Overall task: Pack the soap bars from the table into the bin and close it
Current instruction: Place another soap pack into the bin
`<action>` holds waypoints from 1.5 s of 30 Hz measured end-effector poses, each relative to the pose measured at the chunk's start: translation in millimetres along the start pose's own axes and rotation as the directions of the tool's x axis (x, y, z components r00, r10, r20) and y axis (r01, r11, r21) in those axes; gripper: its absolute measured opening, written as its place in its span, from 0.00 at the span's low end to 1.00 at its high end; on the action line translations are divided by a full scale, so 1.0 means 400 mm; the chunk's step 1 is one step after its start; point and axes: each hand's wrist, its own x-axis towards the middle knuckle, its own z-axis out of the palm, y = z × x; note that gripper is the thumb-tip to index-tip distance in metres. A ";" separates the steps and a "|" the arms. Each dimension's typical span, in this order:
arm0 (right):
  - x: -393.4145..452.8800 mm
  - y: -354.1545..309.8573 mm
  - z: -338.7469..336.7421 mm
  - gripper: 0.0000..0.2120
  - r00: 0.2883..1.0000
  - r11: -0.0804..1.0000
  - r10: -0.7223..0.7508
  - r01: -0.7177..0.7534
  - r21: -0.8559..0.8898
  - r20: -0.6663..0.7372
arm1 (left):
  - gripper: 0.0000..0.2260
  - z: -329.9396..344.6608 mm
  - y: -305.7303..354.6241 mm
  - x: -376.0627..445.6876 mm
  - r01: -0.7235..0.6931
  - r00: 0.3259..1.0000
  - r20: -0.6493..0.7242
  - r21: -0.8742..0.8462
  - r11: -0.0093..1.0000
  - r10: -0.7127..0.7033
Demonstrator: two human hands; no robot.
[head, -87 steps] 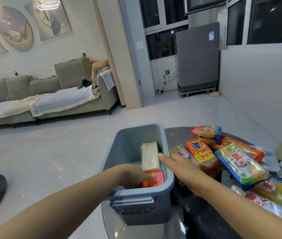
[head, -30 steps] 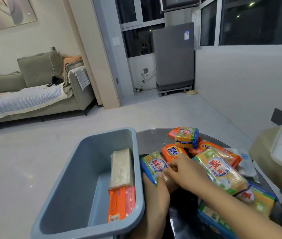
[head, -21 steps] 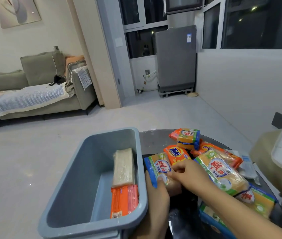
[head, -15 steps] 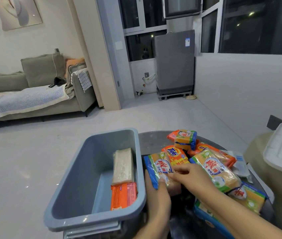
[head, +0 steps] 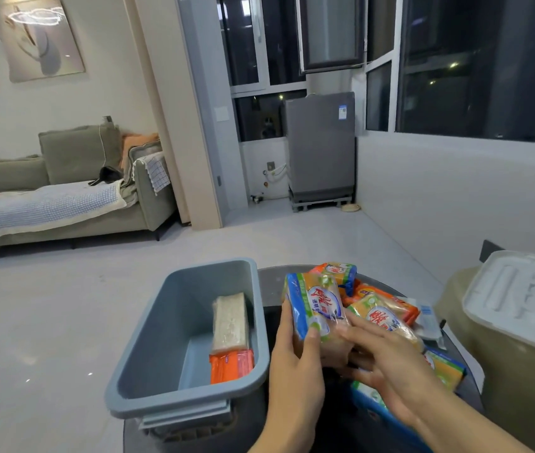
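A grey-blue bin (head: 148, 371) stands open on the left part of the round dark table (head: 269, 282). Inside it lie a pale bar of soap (head: 230, 322) and an orange-wrapped bar (head: 232, 366) against the right wall. My left hand (head: 295, 364) grips a blue-and-yellow wrapped soap pack (head: 313, 305), lifted just right of the bin's rim. My right hand (head: 387, 367) touches the pack's lower right side with its fingers curled onto it. Several more wrapped soap bars (head: 380, 315) are piled on the table behind and under my right hand.
A white lid (head: 521, 299) rests on a beige seat (head: 517, 380) at the right of the table. A grey sofa (head: 63, 191) stands far left across bare floor. A grey appliance (head: 320, 148) stands by the windows.
Both hands have raised the blue-and-yellow soap pack off the pile and stood it upright beside the bin. The view has tilted upward slightly.
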 end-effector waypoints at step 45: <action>0.109 0.045 0.298 0.17 0.936 0.573 -0.206 0.353 -0.740 0.286 | 0.26 -0.352 0.135 0.331 0.240 0.969 -0.233 0.966 -0.097 0.079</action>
